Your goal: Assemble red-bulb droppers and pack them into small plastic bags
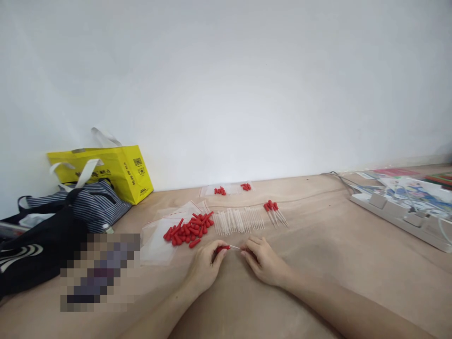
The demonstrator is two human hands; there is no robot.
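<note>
Centre of frame, low: left hand (208,264) pinches a red bulb (223,248), its fat end mostly covered by fingers. Right hand (263,261) is pinched narrow on the far end of a thin tube (234,247) that meets the bulb's neck; tube tip hidden by the fingertips, can't tell how far the neck goes over it. Forearms cut off at bottom edge.

Left of centre, loose pile of red bulbs (190,230), matte, rubbery-looking, teardrop with narrow necks; overlapping, not countable. Pile partly covers flat clear plastic bags (157,240), filmy, edges hard to trace. Just right of it, a row of slim translucent tubes (238,220), blurring together. Further right, a few red-topped droppers (275,214) fanned out. Behind, smaller red pieces (220,191) on clear film, too small to tell.

Lower left: pixelated patch (102,273), content unreadable. Left edge crops a black fabric bag (38,254); striped bag (102,205) partly behind it, glossy yellow bag (136,174) behind that, print partly blocked. Right: white plastic power strip (399,223), printed sheets (409,190) behind, blurry. Desk (353,282) brown, faintly wood-grained.
</note>
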